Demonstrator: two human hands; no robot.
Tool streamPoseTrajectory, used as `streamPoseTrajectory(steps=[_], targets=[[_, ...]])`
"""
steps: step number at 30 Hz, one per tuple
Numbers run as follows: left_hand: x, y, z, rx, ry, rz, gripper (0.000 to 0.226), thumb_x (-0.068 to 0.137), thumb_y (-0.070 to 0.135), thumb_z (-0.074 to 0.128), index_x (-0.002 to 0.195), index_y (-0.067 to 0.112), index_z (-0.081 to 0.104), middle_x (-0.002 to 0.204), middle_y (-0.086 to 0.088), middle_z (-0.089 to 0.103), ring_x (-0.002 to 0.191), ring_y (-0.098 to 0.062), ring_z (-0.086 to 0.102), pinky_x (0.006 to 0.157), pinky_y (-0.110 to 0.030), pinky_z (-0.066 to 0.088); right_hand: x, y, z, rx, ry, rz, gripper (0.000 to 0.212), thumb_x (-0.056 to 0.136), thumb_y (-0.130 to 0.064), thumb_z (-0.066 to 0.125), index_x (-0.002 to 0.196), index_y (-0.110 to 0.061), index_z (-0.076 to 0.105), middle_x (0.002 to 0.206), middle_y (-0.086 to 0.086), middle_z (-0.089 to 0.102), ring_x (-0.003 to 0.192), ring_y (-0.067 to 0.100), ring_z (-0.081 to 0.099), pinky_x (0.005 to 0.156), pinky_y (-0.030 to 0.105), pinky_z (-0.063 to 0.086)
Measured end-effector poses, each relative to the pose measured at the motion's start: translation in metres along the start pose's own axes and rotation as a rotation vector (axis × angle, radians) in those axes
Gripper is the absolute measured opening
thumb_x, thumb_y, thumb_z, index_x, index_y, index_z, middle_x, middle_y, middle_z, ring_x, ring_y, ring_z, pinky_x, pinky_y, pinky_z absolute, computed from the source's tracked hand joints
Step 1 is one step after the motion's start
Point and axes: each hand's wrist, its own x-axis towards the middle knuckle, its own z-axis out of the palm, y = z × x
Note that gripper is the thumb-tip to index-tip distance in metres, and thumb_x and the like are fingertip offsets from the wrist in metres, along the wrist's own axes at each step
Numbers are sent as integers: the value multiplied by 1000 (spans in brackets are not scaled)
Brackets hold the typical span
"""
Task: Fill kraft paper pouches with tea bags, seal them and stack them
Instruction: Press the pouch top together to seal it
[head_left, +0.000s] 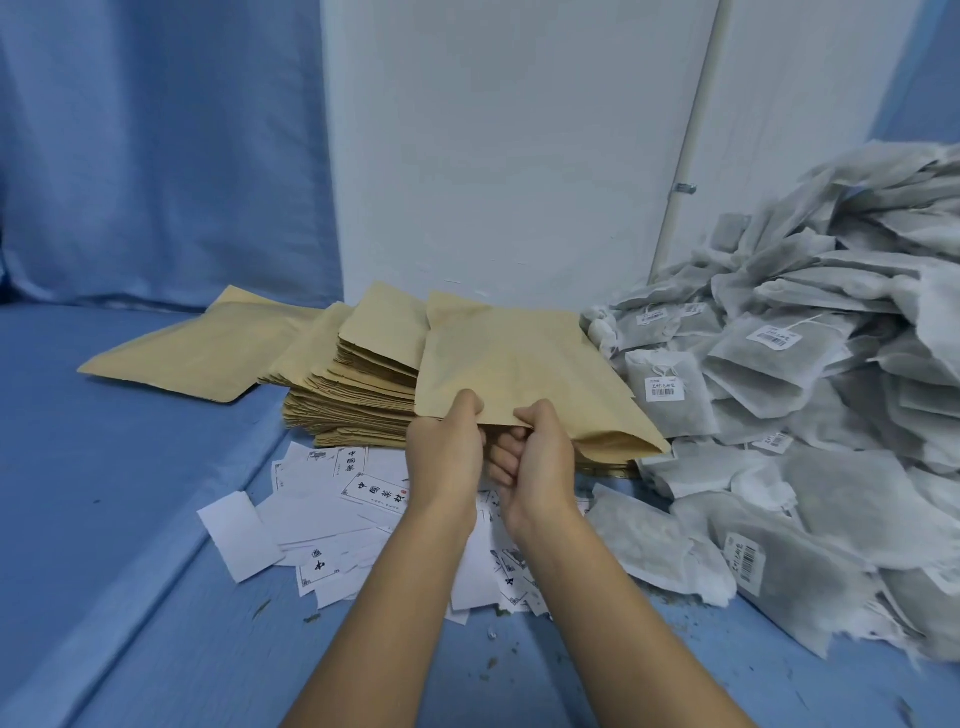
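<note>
Two bare forearms reach over a blue cloth table (130, 493). Beneath them lie thin white paper labels (322, 499), printed in black and too overlapped to count. The left hand (444, 457) and right hand (540, 462) each pinch the near edge of one flat, matte kraft paper pouch (519, 364), thumbs on top and fingers curled beneath. The pouch lies over the right part of one stack of pouches (358, 395). To the right is one heap of fibrous grey tea bags (805, 389) with barcode tags, too many to count. Behind is a smooth white wall (493, 145).
</note>
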Motion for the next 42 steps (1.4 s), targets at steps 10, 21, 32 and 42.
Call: streamPoseTrajectory(steps=[10,21,32,42], targets=[[1,5,-1,-19,11,31,18,82,8,57,65,13,54,53,5,47,47,-9,41,43,-17,35,1,-5,-5,153,-43,97,34,86,-15,44,55,-18,31,37,-8,20,28,6,13,29,17,10],[-1,6,-1,33,-29,-17,22,80,11,57,60,13,49,47,5,44,39,-8,36,36,-12,30,1,-3,-8,206,-99,115,36,85,-12,41,50,-18,31,37,-8,19,28,5,14,28,18,11],[1,9,-6,68,-81,-33,16,83,10,57,70,9,46,55,-3,35,43,-13,26,37,-14,21,-4,-1,-7,188,-39,132,31,84,-9,43,57,-18,31,38,-6,20,28,6,13,27,18,11],[1,9,-7,92,-122,-43,26,84,11,56,62,13,43,50,-1,36,34,-9,24,34,-14,19,-5,-2,-10,124,-2,132,27,84,-12,43,60,-17,32,39,-7,21,29,6,13,29,17,10]])
